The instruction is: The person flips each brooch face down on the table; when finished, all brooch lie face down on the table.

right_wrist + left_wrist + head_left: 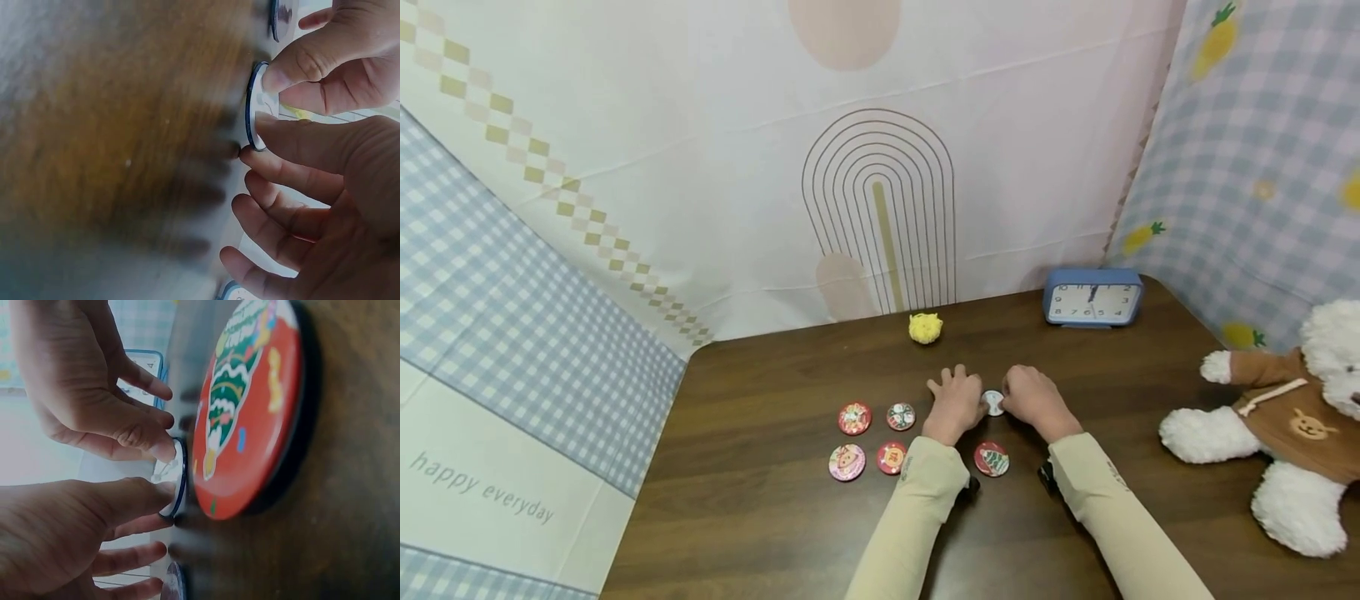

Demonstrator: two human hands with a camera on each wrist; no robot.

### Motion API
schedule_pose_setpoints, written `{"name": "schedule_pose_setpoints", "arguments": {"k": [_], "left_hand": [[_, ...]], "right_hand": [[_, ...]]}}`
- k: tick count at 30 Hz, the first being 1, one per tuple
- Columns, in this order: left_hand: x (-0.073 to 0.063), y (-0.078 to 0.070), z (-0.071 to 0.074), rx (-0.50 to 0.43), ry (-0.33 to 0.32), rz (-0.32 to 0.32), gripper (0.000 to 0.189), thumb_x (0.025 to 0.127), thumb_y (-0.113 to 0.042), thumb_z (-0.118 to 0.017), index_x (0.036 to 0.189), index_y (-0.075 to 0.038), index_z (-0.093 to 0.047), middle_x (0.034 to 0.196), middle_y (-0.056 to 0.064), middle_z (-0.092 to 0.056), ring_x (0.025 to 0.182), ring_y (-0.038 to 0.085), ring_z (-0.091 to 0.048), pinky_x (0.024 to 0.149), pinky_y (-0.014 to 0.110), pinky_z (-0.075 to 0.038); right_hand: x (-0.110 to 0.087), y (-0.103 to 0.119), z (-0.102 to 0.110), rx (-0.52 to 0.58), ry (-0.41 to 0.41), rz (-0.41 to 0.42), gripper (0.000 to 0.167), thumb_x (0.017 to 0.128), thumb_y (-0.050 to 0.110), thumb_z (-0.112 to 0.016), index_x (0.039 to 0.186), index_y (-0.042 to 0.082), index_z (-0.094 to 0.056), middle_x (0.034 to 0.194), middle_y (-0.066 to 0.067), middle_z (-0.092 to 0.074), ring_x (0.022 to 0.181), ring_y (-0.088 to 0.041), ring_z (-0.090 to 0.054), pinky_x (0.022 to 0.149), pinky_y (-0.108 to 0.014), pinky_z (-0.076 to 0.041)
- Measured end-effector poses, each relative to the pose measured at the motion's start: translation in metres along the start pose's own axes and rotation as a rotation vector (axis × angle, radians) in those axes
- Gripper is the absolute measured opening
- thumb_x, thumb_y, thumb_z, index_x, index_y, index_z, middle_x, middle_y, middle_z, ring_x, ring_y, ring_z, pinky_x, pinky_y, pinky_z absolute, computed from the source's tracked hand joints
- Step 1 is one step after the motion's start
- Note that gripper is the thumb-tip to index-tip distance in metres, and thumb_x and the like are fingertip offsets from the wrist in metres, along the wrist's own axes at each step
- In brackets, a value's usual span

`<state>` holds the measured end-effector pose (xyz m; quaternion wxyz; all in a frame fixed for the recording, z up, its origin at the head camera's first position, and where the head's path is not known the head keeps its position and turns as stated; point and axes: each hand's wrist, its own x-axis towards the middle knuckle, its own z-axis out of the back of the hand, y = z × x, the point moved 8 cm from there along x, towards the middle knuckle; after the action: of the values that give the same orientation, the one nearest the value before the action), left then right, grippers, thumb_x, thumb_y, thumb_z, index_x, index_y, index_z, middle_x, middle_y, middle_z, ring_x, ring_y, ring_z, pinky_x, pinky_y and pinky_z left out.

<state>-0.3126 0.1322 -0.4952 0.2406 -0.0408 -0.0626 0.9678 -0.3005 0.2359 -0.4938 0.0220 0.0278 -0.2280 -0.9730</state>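
Observation:
A small round white badge with a dark blue rim lies between the two hands. From its left side my left hand pinches it, thumb on the white face and index finger at the edge, the other fingers spread. On the opposite side my right hand pinches the same badge with thumb and index finger. Both thumbs partly cover its face in the wrist views. Nearer the person is a red badge with a green Christmas tree, large in the left wrist view.
Left of the hands lie a red badge, a green-patterned badge, a pink badge and another red badge, partly behind the left sleeve. A yellow fuzzy ball, blue clock and teddy bear stand farther out.

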Motion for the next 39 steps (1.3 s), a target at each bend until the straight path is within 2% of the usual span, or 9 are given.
{"name": "schedule_pose_setpoints", "arguments": {"k": [4,8,15,20,25,29,33,36,39], "left_hand": [[-0.001,0.001,-0.001,0.004,-0.005,0.027,0.027,0.094,-0.036,-0.073,0.076,-0.019,-0.061,0.112,0.007,-0.057,0.104,0.029,-0.048,0.089,0.056,-0.039],[-0.002,0.000,0.000,0.011,-0.029,0.020,0.028,0.093,-0.036,-0.073,0.076,-0.019,-0.060,0.111,0.007,-0.057,0.104,0.029,-0.049,0.089,0.057,-0.038],[-0.007,0.005,0.002,0.006,-0.062,0.002,0.021,0.094,-0.039,-0.072,0.090,-0.020,-0.066,0.111,0.007,-0.058,0.106,0.031,-0.050,0.091,0.060,-0.037],[-0.009,0.011,0.005,-0.030,-0.039,-0.001,0.022,0.097,-0.039,-0.068,0.102,-0.018,-0.065,0.117,0.009,-0.057,0.111,0.033,-0.050,0.094,0.062,-0.036],[-0.011,0.019,0.009,-0.048,-0.015,-0.001,0.020,0.098,-0.037,-0.067,0.103,-0.018,-0.064,0.119,0.009,-0.056,0.113,0.034,-0.049,0.096,0.062,-0.034],[-0.013,0.027,0.015,-0.068,0.001,0.000,0.023,0.097,-0.035,-0.068,0.112,-0.018,-0.066,0.123,0.009,-0.056,0.115,0.035,-0.048,0.096,0.062,-0.033],[-0.017,0.036,0.019,-0.090,0.012,0.001,0.033,0.095,-0.034,-0.069,0.123,-0.017,-0.065,0.128,0.011,-0.056,0.117,0.036,-0.048,0.097,0.063,-0.032],[-0.020,0.044,0.019,-0.103,0.020,0.006,0.037,0.094,-0.037,-0.071,0.125,-0.017,-0.066,0.129,0.011,-0.056,0.117,0.036,-0.047,0.097,0.063,-0.032],[-0.023,0.049,0.019,-0.099,0.035,0.005,0.042,0.092,-0.037,-0.074,0.129,-0.018,-0.066,0.130,0.011,-0.056,0.118,0.037,-0.048,0.097,0.063,-0.032]], "right_hand": [[-0.001,0.001,-0.001,0.013,-0.004,0.001,0.028,0.081,0.003,-0.071,0.060,0.010,-0.055,0.063,-0.004,-0.050,0.059,-0.022,-0.047,0.058,-0.038,-0.040],[-0.002,0.000,-0.003,0.018,0.007,-0.013,0.033,0.086,0.006,-0.073,0.059,0.010,-0.055,0.060,-0.002,-0.049,0.057,-0.020,-0.046,0.058,-0.036,-0.040],[-0.004,0.000,-0.002,0.003,-0.003,0.010,0.032,0.088,0.010,-0.076,0.063,0.010,-0.056,0.064,-0.003,-0.051,0.059,-0.020,-0.047,0.060,-0.038,-0.041],[-0.007,0.005,0.001,-0.029,-0.019,0.030,0.023,0.088,0.010,-0.074,0.071,0.009,-0.059,0.072,-0.005,-0.054,0.065,-0.022,-0.050,0.062,-0.042,-0.043],[-0.007,0.014,0.005,-0.052,-0.050,0.064,0.016,0.088,0.008,-0.074,0.077,0.007,-0.061,0.078,-0.007,-0.056,0.069,-0.024,-0.053,0.065,-0.046,-0.046],[-0.004,0.024,0.002,-0.045,-0.023,0.082,0.014,0.089,0.009,-0.074,0.080,0.007,-0.063,0.080,-0.008,-0.056,0.071,-0.025,-0.053,0.067,-0.046,-0.046],[0.000,0.035,-0.003,-0.033,0.008,0.109,0.007,0.089,0.010,-0.073,0.090,0.005,-0.068,0.089,-0.011,-0.063,0.082,-0.030,-0.060,0.076,-0.055,-0.047],[0.004,0.042,-0.008,-0.034,0.024,0.126,0.013,0.088,0.012,-0.075,0.097,0.004,-0.071,0.096,-0.013,-0.067,0.092,-0.035,-0.063,0.081,-0.062,-0.044],[0.007,0.048,-0.014,-0.040,0.035,0.146,0.019,0.086,0.013,-0.078,0.101,0.003,-0.072,0.100,-0.014,-0.068,0.096,-0.038,-0.063,0.080,-0.063,-0.043]]}}
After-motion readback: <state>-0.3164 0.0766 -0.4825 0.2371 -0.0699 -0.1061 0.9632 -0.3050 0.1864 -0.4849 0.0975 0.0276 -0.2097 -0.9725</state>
